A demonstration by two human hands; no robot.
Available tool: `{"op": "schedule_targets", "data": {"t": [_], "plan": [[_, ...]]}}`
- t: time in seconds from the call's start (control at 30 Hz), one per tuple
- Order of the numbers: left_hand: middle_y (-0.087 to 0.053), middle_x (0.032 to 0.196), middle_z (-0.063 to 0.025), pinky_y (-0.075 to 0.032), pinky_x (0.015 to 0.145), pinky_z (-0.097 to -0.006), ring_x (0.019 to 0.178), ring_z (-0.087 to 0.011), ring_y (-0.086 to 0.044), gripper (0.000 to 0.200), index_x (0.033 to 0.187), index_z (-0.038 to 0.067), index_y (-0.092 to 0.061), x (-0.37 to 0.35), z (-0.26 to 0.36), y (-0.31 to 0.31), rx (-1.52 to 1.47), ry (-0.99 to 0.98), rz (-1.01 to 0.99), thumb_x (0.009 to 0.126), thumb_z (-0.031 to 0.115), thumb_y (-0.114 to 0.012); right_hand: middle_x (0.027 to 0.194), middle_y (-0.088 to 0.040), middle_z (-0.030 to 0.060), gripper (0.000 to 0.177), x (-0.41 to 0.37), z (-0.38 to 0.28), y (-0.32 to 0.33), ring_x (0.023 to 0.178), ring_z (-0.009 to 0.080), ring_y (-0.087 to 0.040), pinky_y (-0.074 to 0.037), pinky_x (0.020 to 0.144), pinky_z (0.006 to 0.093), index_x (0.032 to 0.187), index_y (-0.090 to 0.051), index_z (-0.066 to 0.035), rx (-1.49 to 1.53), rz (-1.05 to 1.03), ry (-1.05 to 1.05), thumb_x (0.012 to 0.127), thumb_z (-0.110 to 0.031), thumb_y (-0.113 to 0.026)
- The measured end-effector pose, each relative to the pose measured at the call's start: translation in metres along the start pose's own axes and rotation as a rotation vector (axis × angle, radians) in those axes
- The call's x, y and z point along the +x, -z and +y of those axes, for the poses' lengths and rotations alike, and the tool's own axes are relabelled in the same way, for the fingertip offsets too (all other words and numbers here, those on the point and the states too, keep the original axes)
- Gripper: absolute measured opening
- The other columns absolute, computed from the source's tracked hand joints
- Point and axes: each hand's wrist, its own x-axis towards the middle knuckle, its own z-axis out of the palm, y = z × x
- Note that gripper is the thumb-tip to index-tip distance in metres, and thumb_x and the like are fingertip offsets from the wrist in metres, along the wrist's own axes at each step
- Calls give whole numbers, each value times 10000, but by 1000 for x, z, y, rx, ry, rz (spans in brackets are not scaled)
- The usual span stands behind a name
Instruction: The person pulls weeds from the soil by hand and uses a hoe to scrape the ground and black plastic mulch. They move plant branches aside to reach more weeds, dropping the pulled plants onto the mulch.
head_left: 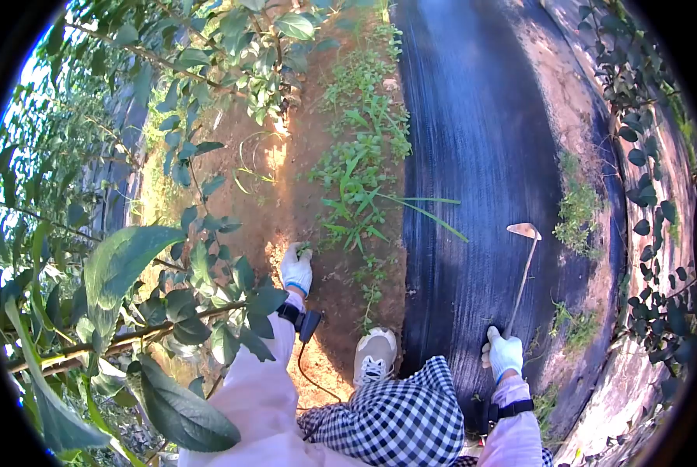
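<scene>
My right hand, in a white glove, is wrapped round the handle of a small hand hoe. The hoe's flat blade points away from me above the black ground sheet. My left hand, also gloved in white, is low over the bare brown soil. Its fingers are closed on a small green weed that shows at the fingertips. To the right of that hand grows a strip of weeds, with long grass blades reaching over the sheet's edge.
Leafy branches crowd in from the left, close to my left arm. My shoe stands on soil beside the sheet. More weeds grow along the sheet's right side, and a leafy plant hangs at the far right.
</scene>
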Motion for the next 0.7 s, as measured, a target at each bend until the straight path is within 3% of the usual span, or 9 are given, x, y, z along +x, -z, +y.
{"op": "schedule_targets", "data": {"t": [0.13,0.23,0.27,0.37,0.4,0.5,0.6,0.7], "plan": [[-594,1095,-173,-427,948,-415,1092,-326,-540,389,1075,69,-636,-8,33,-17,524,-311,42,742,258,-710,544,-563,75,331,1,0,1,393,186,-537,-449,363,322,695,-587,-1,-9,-8,-15,883,-265,-652],[-600,1077,-156,-442,929,-409,1055,-334,-558,368,1061,82,-641,-2,45,-26,538,-310,-106,743,254,-708,547,-566,78,328,1,3,3,392,186,-537,-451,364,323,698,-587,3,-13,2,-15,884,-260,-652],[-630,1034,-145,-465,889,-394,996,-318,-595,315,1041,91,-646,12,22,-32,593,-321,-133,765,235,-691,547,-566,80,329,1,4,3,391,186,-537,-451,365,323,698,-587,4,-17,4,-21,883,-259,-653],[-667,949,-122,-482,825,-339,893,-246,-622,203,1010,53,-646,41,-27,-37,110,-217,41,832,151,-635,546,-566,85,336,2,0,0,389,190,-536,-454,367,327,694,-587,11,-16,11,-7,881,-260,-655],[-682,897,-117,-483,790,-312,822,-223,-622,194,1008,46,-643,33,6,-27,5,-43,122,825,112,-639,546,-566,87,340,2,1,1,388,192,-536,-454,367,329,692,-587,13,-13,16,-4,880,-261,-656],[-663,964,-148,-485,824,-355,902,-269,-632,250,1040,58,-630,51,16,-15,190,-238,128,804,139,-650,546,-566,89,346,0,-2,1,388,195,-536,-454,369,329,689,-589,14,-17,13,-27,880,-266,-657],[-643,993,-163,-475,862,-396,987,-314,-611,273,1056,81,-628,52,33,-32,541,-575,119,785,119,-634,545,-566,88,351,3,2,1,392,194,-539,-452,369,329,682,-591,11,-8,19,-14,880,-271,-656],[-627,963,-155,-479,857,-414,952,-345,-604,228,1014,142,-649,72,20,-38,517,-493,44,785,144,-647,550,-571,88,353,0,0,1,400,190,-544,-452,369,328,681,-593,9,-20,11,-22,880,-276,-657]]}}
